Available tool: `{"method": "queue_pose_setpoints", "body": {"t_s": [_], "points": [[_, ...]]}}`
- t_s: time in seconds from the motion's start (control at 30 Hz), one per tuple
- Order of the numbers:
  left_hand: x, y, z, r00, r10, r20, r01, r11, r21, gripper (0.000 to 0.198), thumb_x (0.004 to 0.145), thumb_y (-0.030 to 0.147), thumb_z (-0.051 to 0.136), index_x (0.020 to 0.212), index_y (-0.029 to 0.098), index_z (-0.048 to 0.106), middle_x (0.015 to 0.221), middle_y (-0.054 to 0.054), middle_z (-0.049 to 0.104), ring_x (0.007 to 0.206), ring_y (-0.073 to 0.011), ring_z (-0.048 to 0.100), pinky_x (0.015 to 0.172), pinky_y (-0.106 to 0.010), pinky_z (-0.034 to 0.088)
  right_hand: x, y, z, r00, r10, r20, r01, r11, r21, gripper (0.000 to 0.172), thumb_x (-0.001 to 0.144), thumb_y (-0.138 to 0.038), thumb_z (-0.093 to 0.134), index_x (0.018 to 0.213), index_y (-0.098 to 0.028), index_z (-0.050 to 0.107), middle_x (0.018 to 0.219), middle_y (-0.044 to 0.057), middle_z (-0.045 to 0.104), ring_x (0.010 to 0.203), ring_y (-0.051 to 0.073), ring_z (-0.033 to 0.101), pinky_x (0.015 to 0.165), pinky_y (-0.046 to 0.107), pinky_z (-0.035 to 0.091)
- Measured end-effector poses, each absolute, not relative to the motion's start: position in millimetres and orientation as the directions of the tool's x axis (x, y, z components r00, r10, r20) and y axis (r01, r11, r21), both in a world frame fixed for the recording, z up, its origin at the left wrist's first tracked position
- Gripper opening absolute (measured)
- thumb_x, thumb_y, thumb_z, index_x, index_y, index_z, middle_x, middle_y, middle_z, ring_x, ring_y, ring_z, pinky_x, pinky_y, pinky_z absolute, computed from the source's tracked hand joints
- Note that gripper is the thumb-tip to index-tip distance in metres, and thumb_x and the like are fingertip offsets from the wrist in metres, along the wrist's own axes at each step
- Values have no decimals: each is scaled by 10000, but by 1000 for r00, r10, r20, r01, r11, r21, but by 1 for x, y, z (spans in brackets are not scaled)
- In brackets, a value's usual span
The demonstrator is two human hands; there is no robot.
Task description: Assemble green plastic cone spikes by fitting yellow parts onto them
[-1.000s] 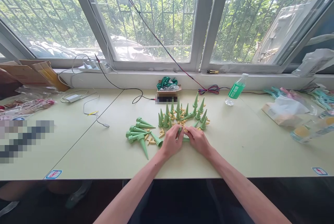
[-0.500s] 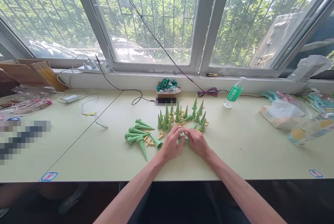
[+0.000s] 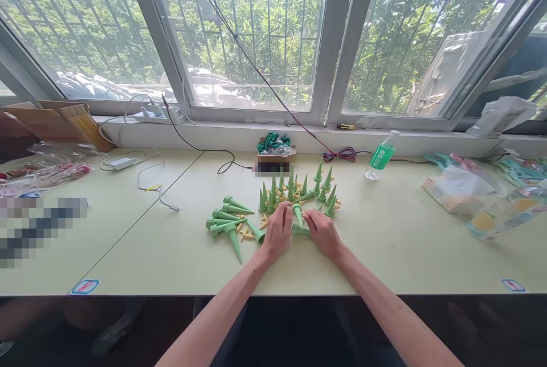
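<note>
Between my hands, a green plastic watering spike (image 3: 298, 214) points its tip downward. My left hand (image 3: 278, 233) is closed on it near the wider cap end. Close to the spike's right side, my right hand (image 3: 325, 233) has its fingers pinched together; what they hold is too small to make out. Under the hands another green spike (image 3: 301, 230) lies on its side. Just beyond, several green spikes (image 3: 290, 184) stand upright with small yellow valves among them. To the left rests a pile of loose green spikes (image 3: 226, 219) beside yellow valve pieces (image 3: 247, 235).
A small cardboard box (image 3: 276, 157) with green and clear plastic sits behind the spikes. A bottle with a green label (image 3: 382, 156) leans at the right, near a tissue pack (image 3: 453, 190). Cables (image 3: 158, 187) cross the table at the left.
My hands have drawn slightly apart, and the green spike between them now shows more fully. The view has shifted slightly; the other spikes stay in place.
</note>
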State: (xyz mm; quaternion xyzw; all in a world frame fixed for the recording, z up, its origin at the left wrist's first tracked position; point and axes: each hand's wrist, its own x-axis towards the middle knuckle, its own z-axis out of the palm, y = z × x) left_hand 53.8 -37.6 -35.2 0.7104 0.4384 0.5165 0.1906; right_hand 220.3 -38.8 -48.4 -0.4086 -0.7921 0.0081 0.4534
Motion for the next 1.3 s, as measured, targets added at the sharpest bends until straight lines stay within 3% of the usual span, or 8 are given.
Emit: {"method": "queue_pose_setpoints", "body": {"t_s": [0.17,0.57,0.93,1.3], "points": [[53,-38,-32,127,853,507,419,-509,752,323,1004,380,367,1152,172,563,639,29,491,550,-116,459,598,-239,402,221,-38,-52,-293,633,716,655,679,-332,260,1031,-247,366,940,-169,596,753,38,582,628,135,531,605,231,410],[52,-39,-25,232,846,480,321,-532,783,347,969,397,437,1200,163,548,708,13,515,593,-109,466,548,-212,390,222,-38,-51,-262,644,719,620,683,-386,261,1032,-247,348,916,-179,572,781,46,615,651,142,564,604,243,418],[47,-39,-29,332,774,538,378,-632,676,361,964,319,468,1309,215,483,931,-45,614,683,-119,532,654,-250,469,223,-37,-55,-196,704,683,636,621,-458,338,1039,-299,288,776,-201,476,633,-9,506,532,125,460,534,240,367],[49,-35,-35,305,752,584,418,-657,628,389,961,284,487,1344,220,466,1082,-92,645,840,-163,597,703,-278,501,223,-36,-56,-156,722,674,597,613,-518,319,1033,-294,294,758,-210,430,608,-32,447,510,114,387,506,241,322]]}}
